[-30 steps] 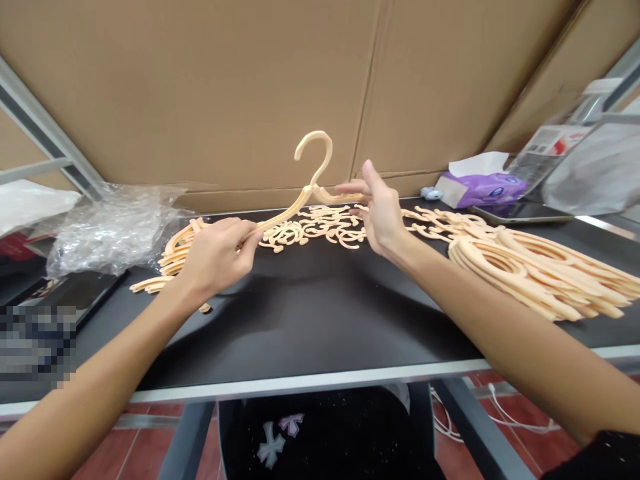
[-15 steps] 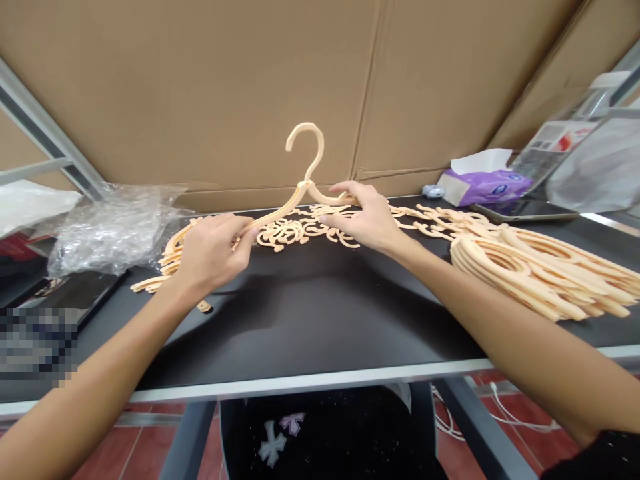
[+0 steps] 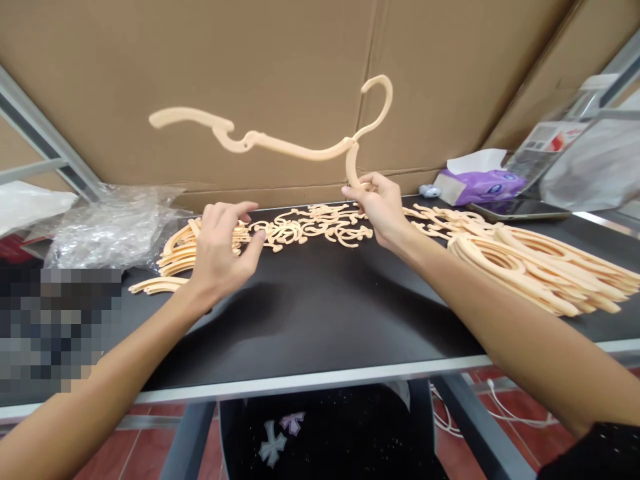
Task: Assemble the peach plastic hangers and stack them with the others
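The hanger (image 3: 280,147) has swung up, pinched only by the right hand (image 3: 383,210); the left hand (image 3: 220,250) let go, fingers loosely spread. The tissue pack (image 3: 480,185) carries print that looks unreadable.

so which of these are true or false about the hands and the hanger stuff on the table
1. The right hand holds a hanger up off the table. True.
2. The left hand has a grip on the hanger's long arm. False: it is open, low over the table, apart from the hanger.
3. The purple tissue pack lies at the table's left end. False: it is at the far right; a crumpled plastic bag is on the left.
4. A stack of hanger parts lies on the table to the right of the right hand. True.
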Available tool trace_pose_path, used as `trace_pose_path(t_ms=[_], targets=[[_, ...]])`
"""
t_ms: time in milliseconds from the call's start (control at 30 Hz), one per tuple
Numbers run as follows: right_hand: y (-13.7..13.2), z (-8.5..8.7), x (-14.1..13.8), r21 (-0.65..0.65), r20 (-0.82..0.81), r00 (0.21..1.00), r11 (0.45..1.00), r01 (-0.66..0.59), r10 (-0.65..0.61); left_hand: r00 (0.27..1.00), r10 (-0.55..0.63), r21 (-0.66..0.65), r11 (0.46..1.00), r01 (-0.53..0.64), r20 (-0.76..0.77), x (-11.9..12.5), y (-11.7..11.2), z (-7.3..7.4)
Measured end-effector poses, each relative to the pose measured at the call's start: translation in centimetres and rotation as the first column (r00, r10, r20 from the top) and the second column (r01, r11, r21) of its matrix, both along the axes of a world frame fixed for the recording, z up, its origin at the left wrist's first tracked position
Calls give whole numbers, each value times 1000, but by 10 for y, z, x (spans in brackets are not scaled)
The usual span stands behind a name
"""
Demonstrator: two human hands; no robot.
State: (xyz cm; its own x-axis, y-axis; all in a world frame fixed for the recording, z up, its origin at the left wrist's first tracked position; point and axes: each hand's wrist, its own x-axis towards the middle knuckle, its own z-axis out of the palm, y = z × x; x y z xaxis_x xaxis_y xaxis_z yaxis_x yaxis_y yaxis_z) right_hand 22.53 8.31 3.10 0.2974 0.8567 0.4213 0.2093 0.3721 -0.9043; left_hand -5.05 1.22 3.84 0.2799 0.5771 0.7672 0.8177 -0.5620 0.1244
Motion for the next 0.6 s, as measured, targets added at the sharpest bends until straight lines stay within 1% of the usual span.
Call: trace_pose_path(t_ms=[67, 133, 200, 267, 300, 333, 400, 433, 500, 533, 600], targets=[[2, -1, 2, -11, -9, 1000, 1000, 6, -6, 986, 16, -102, 995, 1, 164, -3, 9, -1], [2, -2, 3, 3, 48, 999, 1000, 19, -19, 957, 4, -162, 986, 45, 290, -8, 16, -1], [0, -2, 2, 19, 129, 991, 999, 26, -28, 941, -18, -186, 979, 85, 338, -11, 19, 0], [-5, -2, -1, 25, 191, 981, 1000, 17, -22, 944, -35, -163, 982, 93, 328, -11, 16, 3], [-8, -2, -3, 25, 217, 976, 1000, 4, -9, 955, -37, -139, 987, 81, 294, -10, 13, 4], [-12, -2, -5, 26, 246, 969, 1000, -14, 8, 973, -32, -118, 991, 60, 228, -8, 10, 5], [-19, -3, -12, 32, 313, 948, 997, -71, 58, 1000, -22, -83, 996, 23, 13, -5, 5, 4], [-22, -3, -15, 36, 348, 934, 994, -104, 85, 993, -32, -86, 996, 22, -117, -4, 3, 3], [-28, -5, -20, 44, 413, 902, 987, -154, 123, 944, -87, -130, 990, 48, -319, -2, 3, -1], [-29, -6, -22, 49, 443, 888, 985, -166, 127, 920, -119, -166, 984, 59, -373, -1, 3, -3], [-31, -7, -24, 62, 490, 864, 984, -170, 118, 904, -150, -212, 975, 68, -400, -1, 5, -6]])
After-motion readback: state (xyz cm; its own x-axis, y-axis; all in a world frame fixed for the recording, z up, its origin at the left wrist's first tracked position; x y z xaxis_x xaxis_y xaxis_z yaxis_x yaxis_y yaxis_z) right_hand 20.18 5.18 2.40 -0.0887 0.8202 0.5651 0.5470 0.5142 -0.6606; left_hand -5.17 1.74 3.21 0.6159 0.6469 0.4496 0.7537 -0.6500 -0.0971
